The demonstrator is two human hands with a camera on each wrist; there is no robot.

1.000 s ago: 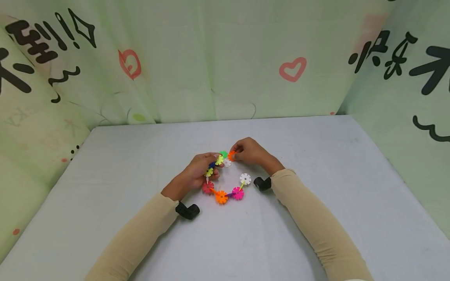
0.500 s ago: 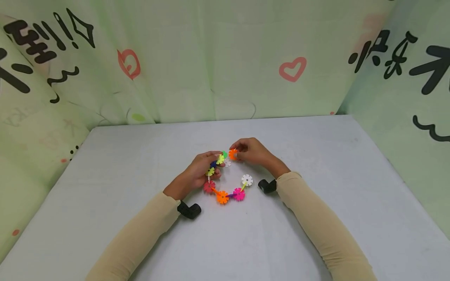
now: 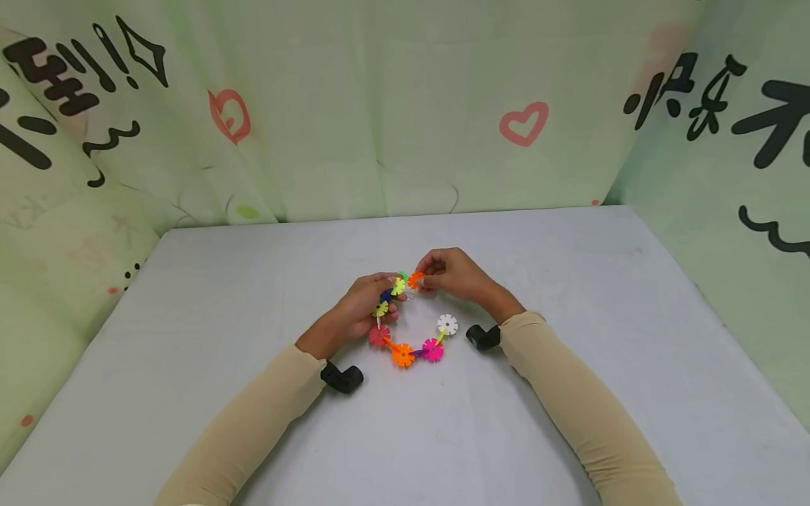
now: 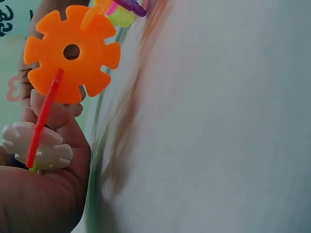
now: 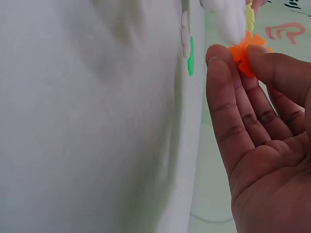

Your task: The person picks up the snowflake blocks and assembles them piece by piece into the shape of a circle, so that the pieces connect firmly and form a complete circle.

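My left hand [image 3: 361,307] grips the upper left of a curved chain of notched plastic discs. A yellow disc [image 3: 399,286] is at the chain's top end. Hanging below the hand are a red disc [image 3: 380,335], an orange disc [image 4: 97,53], a pink disc [image 3: 433,350] and, at the other end, a white disc [image 3: 448,324]. Between thumb and fingers, my right hand [image 3: 457,274] pinches a separate-looking orange disc [image 5: 257,40] close beside the yellow one. Whether those two touch, I cannot tell. Fingers partly hide the chain's dark blue disc [image 3: 387,296].
Behind the hands, a green disc [image 5: 191,56] and a whitish disc [image 5: 184,34] lie on the white-covered table [image 3: 538,422]. Black wrist cameras, one being the right camera [image 3: 483,337], stick out at both cuffs. A printed green curtain [image 3: 380,105] stands behind the table.
The right hand's orange disc moved slightly away from the chain's yellow end, then back left beside it. My left hand and the chain have shifted a little to the right.
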